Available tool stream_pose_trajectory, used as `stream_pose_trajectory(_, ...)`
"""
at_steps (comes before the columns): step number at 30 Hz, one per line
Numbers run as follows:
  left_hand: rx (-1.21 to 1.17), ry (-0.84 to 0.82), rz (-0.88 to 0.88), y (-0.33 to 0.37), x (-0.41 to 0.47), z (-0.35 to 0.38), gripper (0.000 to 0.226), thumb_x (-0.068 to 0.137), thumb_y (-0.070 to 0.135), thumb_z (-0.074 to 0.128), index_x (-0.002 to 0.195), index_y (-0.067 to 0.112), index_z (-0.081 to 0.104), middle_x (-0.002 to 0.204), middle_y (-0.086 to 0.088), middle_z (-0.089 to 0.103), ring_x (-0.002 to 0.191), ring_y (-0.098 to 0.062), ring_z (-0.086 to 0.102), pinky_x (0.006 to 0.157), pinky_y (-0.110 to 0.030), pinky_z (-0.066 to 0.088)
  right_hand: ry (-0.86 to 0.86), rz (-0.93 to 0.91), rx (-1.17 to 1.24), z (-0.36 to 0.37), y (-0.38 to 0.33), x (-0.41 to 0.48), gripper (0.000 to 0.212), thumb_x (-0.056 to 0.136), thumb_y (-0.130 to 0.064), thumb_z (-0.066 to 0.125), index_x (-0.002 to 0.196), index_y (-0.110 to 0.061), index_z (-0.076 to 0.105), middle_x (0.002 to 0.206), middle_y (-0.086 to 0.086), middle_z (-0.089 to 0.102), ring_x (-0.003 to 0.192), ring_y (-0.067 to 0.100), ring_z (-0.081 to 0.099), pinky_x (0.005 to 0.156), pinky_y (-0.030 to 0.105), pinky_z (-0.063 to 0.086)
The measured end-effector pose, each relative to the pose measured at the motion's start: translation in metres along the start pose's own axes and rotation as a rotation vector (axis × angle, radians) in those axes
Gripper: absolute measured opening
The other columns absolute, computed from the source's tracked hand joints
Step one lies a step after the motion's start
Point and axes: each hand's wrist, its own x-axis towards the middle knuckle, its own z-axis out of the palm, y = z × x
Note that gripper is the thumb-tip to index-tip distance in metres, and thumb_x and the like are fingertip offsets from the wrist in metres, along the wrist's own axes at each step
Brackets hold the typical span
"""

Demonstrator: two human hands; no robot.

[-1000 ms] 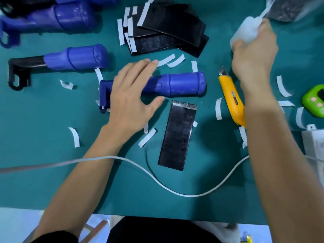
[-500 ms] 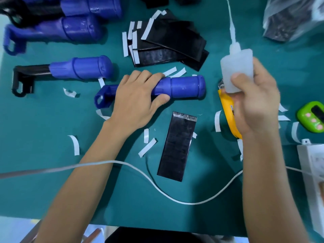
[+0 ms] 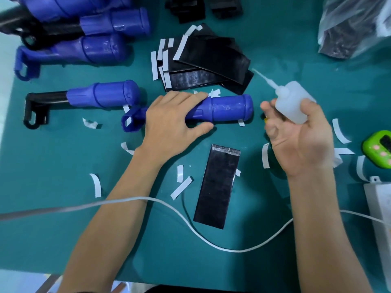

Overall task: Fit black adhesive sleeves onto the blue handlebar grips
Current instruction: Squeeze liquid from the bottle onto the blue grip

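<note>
Tipped over since half a second back: squeeze bottle [image 3: 293,102], upright then, slanted now, thin nozzle aimed up and left toward the pile of black sleeves [image 3: 211,60]. Turned palm-up along with it, right hand [image 3: 300,142], thumb curled across the bottle's body and fingers spread behind, holding it above the teal mat [image 3: 63,157], just right of the blue grip [image 3: 228,108]. Lying on its side near the middle of the mat, that grip, rounded end to the right, loop end poking out to the left past the wrist. Wrapped over its narrower part, left hand [image 3: 169,123], fingers draped across the top, thumb tucked along the near side, gripping it against the mat. Flat on the mat nearer the body, apart from the grip, one black sleeve [image 3: 218,185], shiny strip along its far edge, not yet fitted. Just left of the loop end, second blue grip [image 3: 103,95] on a black bar; farther back at the left corner, more blue grips [image 3: 95,47] piled together. Scattered all about, white backing strips [image 3: 182,187]. Curving across the near side, white cable [image 3: 190,220]. At the right edge, green gadget [image 3: 378,149] with white box [image 3: 380,208] nearer; in the far right corner, clear plastic bag [image 3: 355,24] with dark contents.
</note>
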Motion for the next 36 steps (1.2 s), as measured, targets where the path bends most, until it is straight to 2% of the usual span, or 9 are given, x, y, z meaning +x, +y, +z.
stream_pose_trajectory(3,0.010,0.017,-0.004,-0.001,0.001,0.002,0.057,0.087,0.061,0.073,0.132,0.027,0.071,0.121,0.008,0.072,0.108,-0.019,0.062,0.089,-0.035,0.046,0.019,-0.102,-0.156,0.005,0.003,0.000,0.035,0.103,-0.018,0.049,0.130,0.002,0.058,0.102,0.018,0.076,0.067,0.022,0.067,0.055,0.025,0.049)
stream_pose_trajectory(5,0.014,0.023,-0.004,-0.001,0.000,0.003,0.056,0.087,0.060,0.074,0.132,0.027,0.071,0.122,0.007,0.071,0.108,-0.019,0.062,0.089,-0.035,0.046,0.035,-0.176,-0.189,0.007,0.005,0.000,0.019,0.096,-0.010,0.054,0.107,-0.005,0.069,0.085,0.009,0.074,0.056,0.017,0.056,0.054,0.023,0.042)
stream_pose_trajectory(7,0.017,0.027,-0.003,-0.001,0.000,0.004,0.055,0.087,0.059,0.074,0.131,0.027,0.071,0.122,0.008,0.071,0.107,-0.019,0.061,0.089,-0.036,0.046,0.072,-0.198,-0.136,0.009,0.007,-0.001,0.021,0.089,-0.006,0.059,0.077,-0.018,0.071,0.068,-0.003,0.060,0.054,0.015,0.050,0.055,0.024,0.036)
stream_pose_trajectory(9,0.014,0.022,0.002,-0.001,0.000,0.004,0.054,0.088,0.059,0.073,0.131,0.027,0.070,0.121,0.008,0.071,0.106,-0.020,0.061,0.089,-0.036,0.046,0.087,-0.177,-0.035,0.011,0.007,-0.001,0.025,0.087,-0.004,0.059,0.070,-0.021,0.067,0.065,-0.006,0.051,0.055,0.013,0.043,0.058,0.024,0.032)
stream_pose_trajectory(13,0.019,0.008,0.011,-0.001,0.000,0.002,0.054,0.091,0.059,0.070,0.133,0.025,0.069,0.121,0.006,0.071,0.106,-0.021,0.061,0.090,-0.036,0.044,0.091,-0.161,0.088,0.023,0.001,0.003,0.020,0.089,-0.010,0.054,0.071,-0.017,0.062,0.071,0.002,0.054,0.056,0.018,0.032,0.057,0.030,0.031)
stream_pose_trajectory(19,0.053,-0.001,0.020,0.001,-0.003,0.000,0.055,0.095,0.058,0.066,0.136,0.021,0.066,0.121,0.003,0.070,0.105,-0.024,0.062,0.091,-0.038,0.041,0.109,-0.391,-0.323,0.054,0.001,0.011,0.011,0.087,-0.014,0.060,0.079,-0.008,0.062,0.074,0.015,0.060,0.046,0.022,0.048,0.047,0.026,0.030)
stream_pose_trajectory(23,0.039,0.003,0.003,0.005,-0.005,0.002,0.054,0.096,0.057,0.066,0.136,0.020,0.065,0.118,0.002,0.070,0.100,-0.025,0.063,0.089,-0.039,0.040,-0.088,-0.614,-0.510,0.055,0.006,0.014,0.021,0.091,-0.016,0.077,0.072,-0.014,0.067,0.059,0.003,0.062,0.045,0.029,0.054,0.048,0.027,0.039)
stream_pose_trajectory(28,0.035,-0.003,-0.021,0.009,-0.006,0.000,0.059,0.095,0.057,0.067,0.141,0.021,0.064,0.118,0.002,0.070,0.101,-0.025,0.063,0.089,-0.040,0.041,0.016,-0.706,-0.629,0.059,0.017,0.009,0.026,0.090,-0.019,0.081,0.069,-0.008,0.069,0.056,0.001,0.065,0.047,0.029,0.063,0.051,0.029,0.047)
stream_pose_trajectory(36,0.040,-0.022,-0.037,0.008,-0.005,0.001,0.058,0.097,0.058,0.063,0.144,0.024,0.062,0.124,0.005,0.069,0.105,-0.023,0.061,0.091,-0.037,0.038,0.022,-0.743,-0.698,0.060,0.026,0.010,0.049,0.084,-0.033,0.085,0.088,0.013,0.069,0.081,0.020,0.071,0.070,0.040,0.069,0.062,0.043,0.055)
